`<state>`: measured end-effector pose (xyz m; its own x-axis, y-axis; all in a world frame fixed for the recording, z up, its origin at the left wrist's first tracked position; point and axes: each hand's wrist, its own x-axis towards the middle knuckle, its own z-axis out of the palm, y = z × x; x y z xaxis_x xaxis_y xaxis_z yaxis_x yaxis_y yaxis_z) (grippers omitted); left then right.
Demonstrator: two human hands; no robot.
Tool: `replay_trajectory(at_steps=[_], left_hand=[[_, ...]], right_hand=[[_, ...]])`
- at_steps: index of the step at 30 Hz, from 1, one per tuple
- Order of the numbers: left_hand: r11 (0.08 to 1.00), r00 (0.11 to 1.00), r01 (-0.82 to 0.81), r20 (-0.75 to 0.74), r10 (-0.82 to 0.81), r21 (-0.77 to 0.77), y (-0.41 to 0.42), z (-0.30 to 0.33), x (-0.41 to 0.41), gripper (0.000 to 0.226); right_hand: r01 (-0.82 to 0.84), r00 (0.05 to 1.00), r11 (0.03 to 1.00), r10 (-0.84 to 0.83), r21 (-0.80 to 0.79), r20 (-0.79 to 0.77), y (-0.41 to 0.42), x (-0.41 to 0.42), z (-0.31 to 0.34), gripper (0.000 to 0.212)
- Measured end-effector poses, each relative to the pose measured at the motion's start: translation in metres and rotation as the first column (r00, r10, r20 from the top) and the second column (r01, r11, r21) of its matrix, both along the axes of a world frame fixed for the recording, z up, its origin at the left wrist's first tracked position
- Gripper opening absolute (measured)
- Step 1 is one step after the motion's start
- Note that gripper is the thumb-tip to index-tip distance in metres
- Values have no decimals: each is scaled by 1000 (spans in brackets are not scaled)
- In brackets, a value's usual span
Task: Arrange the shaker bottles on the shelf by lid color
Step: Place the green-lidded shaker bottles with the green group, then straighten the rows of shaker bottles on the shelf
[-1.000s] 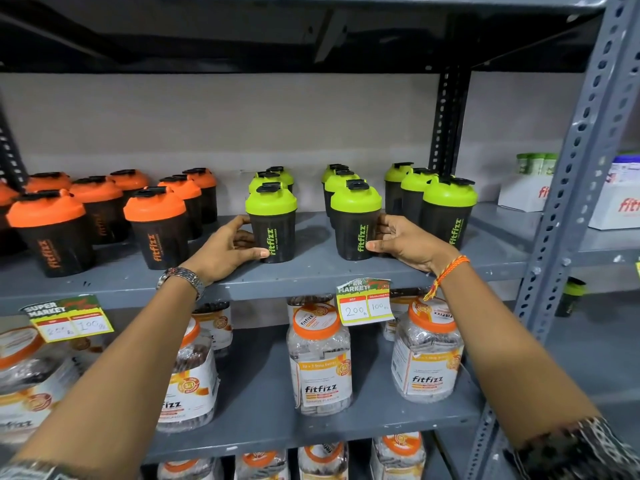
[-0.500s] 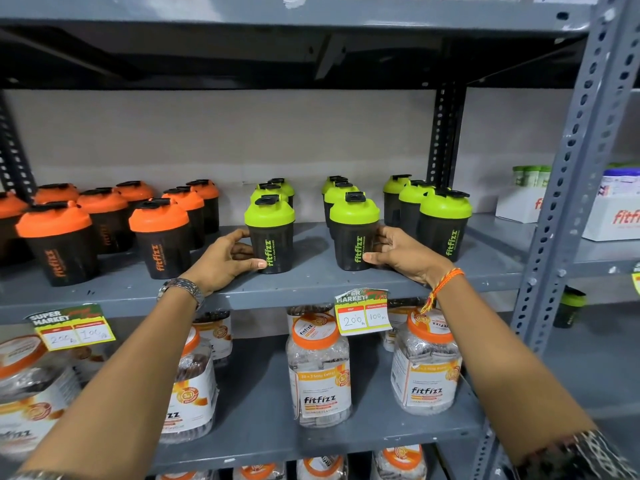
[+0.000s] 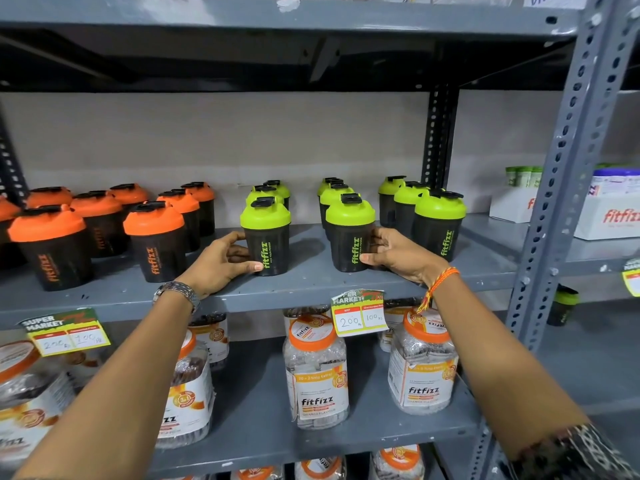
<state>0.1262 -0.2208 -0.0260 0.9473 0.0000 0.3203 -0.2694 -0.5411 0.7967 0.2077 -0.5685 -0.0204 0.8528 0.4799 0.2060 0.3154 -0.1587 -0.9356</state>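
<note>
Black shaker bottles stand on the grey middle shelf (image 3: 311, 287). Several orange-lidded ones (image 3: 154, 239) fill its left part; green-lidded ones stand in three rows to the right. My left hand (image 3: 221, 261) wraps the left side of the front green-lidded bottle (image 3: 266, 237) of the left row, thumb on its base. My right hand (image 3: 394, 252) holds the right side of the front green-lidded bottle (image 3: 349, 233) of the middle row. Both bottles stand upright on the shelf. A third green row (image 3: 438, 225) stands at the right by the upright.
The shelf below carries clear jars with orange lids (image 3: 315, 372). Yellow price tags (image 3: 358, 313) hang on the shelf's front edge. A perforated grey upright (image 3: 554, 216) stands at the right, with white boxes (image 3: 613, 209) on the neighbouring shelf beyond it.
Both hands stay on the same two green-lidded bottles. The view has tilted up slightly, so the shelf sits lower in the frame.
</note>
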Motion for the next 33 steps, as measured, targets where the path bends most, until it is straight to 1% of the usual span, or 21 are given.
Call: replay_trajectory(at_steps=[2, 6, 8, 13, 17, 20, 21, 23, 25, 27, 28, 29, 30, 31, 32, 33], left_hand=[[1000, 1000, -5, -7, 5, -6, -1, 1, -1, 68], [999, 1000, -5, -30, 4, -32, -3, 2, -3, 93], [999, 999, -5, -44, 3, -37, -2, 1, -3, 97], [1000, 998, -23, -53, 23, 11, 1, -2, 2, 88], [999, 999, -27, -38, 28, 21, 2, -3, 2, 82], [1000, 999, -20, -47, 21, 18, 4, -4, 3, 84], [1000, 998, -13, -56, 14, 19, 4, -3, 1, 88], [1000, 996, 20, -84, -18, 15, 3, 0, -3, 106], [998, 987, 65, -146, -64, 0, 3, 6, -11, 130], [995, 971, 98, -219, -92, 19, 7, 15, -28, 142], [993, 967, 107, -236, -94, 43, 10, 17, -38, 142], [992, 970, 106, -225, -89, 66, 17, 19, -50, 136], [992, 979, 97, -185, -81, 78, 24, 21, -63, 123], [995, 990, 75, -122, -66, 69, 35, 21, -76, 104], [998, 998, 40, -42, -38, 51, 49, 22, -90, 83], [1000, 999, -8, 46, 7, 26, 61, 23, -102, 65]], right_hand=[[5, 1000, 1000, -5, -8, -1, -1, -2, 1, 53], [37, 999, 999, -37, -9, -5, -2, -4, 2, 58], [52, 999, 998, -52, -20, -5, -3, -6, -1, 60], [84, 996, 996, -84, 8, 37, -2, -14, -4, 57], [138, 987, 990, -136, -26, 85, 4, -19, -4, 54], [163, 982, 986, -158, -45, 103, 7, -20, -4, 54], [164, 982, 985, -158, -54, 102, 8, -21, -4, 54], [182, 979, 980, -175, -74, 100, 9, -24, -1, 54], [202, 977, 977, -196, -70, 78, 9, -30, 1, 58], [255, 966, 966, -253, -36, 58, 12, -39, 1, 64], [320, 945, 947, -316, -29, 82, 12, -45, 1, 69], [410, 906, 912, -403, -29, 130, 17, -53, 0, 73], [513, 845, 858, -502, -13, 187, 24, -64, -2, 72], [599, 772, 800, -590, 38, 239, 35, -76, -5, 69], [639, 716, 759, -646, 126, 265, 51, -92, -8, 63], [627, 695, 746, -666, 226, 272, 68, -111, -9, 57]])
